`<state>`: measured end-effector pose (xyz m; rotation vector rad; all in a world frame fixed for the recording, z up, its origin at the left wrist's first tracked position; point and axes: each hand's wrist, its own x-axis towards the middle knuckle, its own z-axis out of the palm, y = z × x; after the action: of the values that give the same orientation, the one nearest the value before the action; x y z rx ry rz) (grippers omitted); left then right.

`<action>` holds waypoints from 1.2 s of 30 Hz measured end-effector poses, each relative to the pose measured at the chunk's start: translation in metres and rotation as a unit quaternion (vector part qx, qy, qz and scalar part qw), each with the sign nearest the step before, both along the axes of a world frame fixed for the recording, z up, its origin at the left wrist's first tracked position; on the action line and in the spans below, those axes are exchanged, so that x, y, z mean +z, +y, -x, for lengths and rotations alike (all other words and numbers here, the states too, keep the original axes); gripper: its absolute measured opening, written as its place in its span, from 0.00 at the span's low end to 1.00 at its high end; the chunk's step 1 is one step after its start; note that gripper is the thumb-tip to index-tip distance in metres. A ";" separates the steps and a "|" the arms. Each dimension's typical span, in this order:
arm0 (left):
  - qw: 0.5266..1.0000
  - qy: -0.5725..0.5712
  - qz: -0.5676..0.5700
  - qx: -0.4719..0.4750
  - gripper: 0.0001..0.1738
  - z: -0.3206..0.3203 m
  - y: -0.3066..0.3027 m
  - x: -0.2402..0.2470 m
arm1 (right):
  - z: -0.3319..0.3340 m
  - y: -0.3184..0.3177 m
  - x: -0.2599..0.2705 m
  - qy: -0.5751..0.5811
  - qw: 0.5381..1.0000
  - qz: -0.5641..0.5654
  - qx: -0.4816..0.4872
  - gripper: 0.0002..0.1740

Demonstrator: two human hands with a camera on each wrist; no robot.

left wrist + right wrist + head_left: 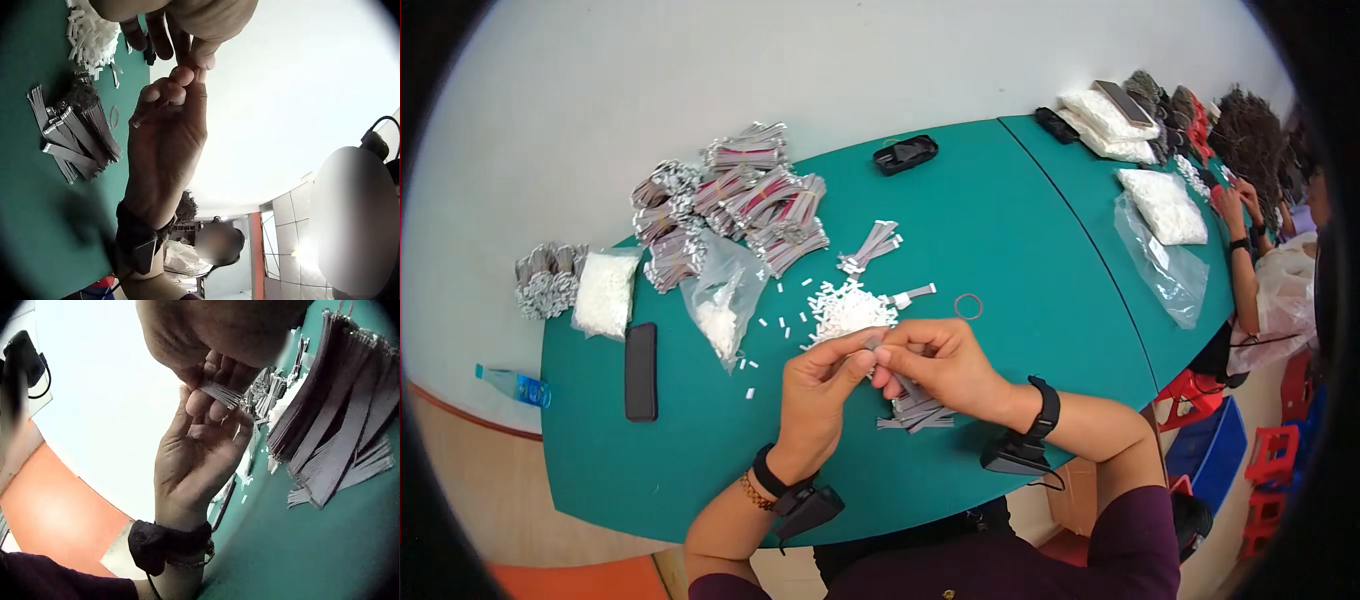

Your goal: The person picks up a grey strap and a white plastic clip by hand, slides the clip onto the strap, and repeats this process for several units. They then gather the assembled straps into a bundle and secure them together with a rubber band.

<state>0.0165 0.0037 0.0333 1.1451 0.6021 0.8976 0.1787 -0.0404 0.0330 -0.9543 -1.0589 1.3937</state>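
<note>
Over the green table [1020, 260], my left hand [812, 400] and right hand [955, 365] meet fingertip to fingertip. Between them is a short grey flat ribbon cable [220, 395] with split wire ends, pinched by thumbs and fingers of both hands. Most of it is covered by the fingers. Just beyond the hands lies a heap of small white plastic pieces [848, 308]. A bunch of grey ribbon cables [920, 410] rests below the right hand; the right wrist view shows these cables [340, 425] fanned out.
Bundled ribbon cables [750, 205] are piled at the back left. Near them are a bag of white pieces [607, 290], an opened clear bag [725, 290] and a dark oblong case [640, 372]. A red rubber band [968, 306] lies right of the heap. Another person's arm [1243, 275] is at the right.
</note>
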 end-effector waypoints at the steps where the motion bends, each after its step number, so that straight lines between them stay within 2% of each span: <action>1: 1.000 0.001 0.002 -0.003 0.15 -0.001 0.000 0.003 | -0.001 0.000 0.000 -0.003 1.000 -0.004 0.000 0.08; 14: 0.998 -0.011 0.046 -0.031 0.17 0.001 0.002 0.002 | 0.001 0.000 0.001 -0.004 1.000 -0.010 0.004 0.07; 23: 0.999 0.007 0.024 -0.033 0.18 0.003 0.003 0.000 | 0.001 0.000 0.001 -0.026 0.999 -0.031 0.002 0.07; 36: 0.999 -0.034 0.034 -0.014 0.13 0.003 0.003 -0.003 | 0.005 -0.004 0.002 -0.036 0.999 -0.028 0.007 0.07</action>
<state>0.0134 0.0068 0.0304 1.0565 0.5558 0.8817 0.1741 -0.0444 0.0347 -0.9631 -1.1540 1.3435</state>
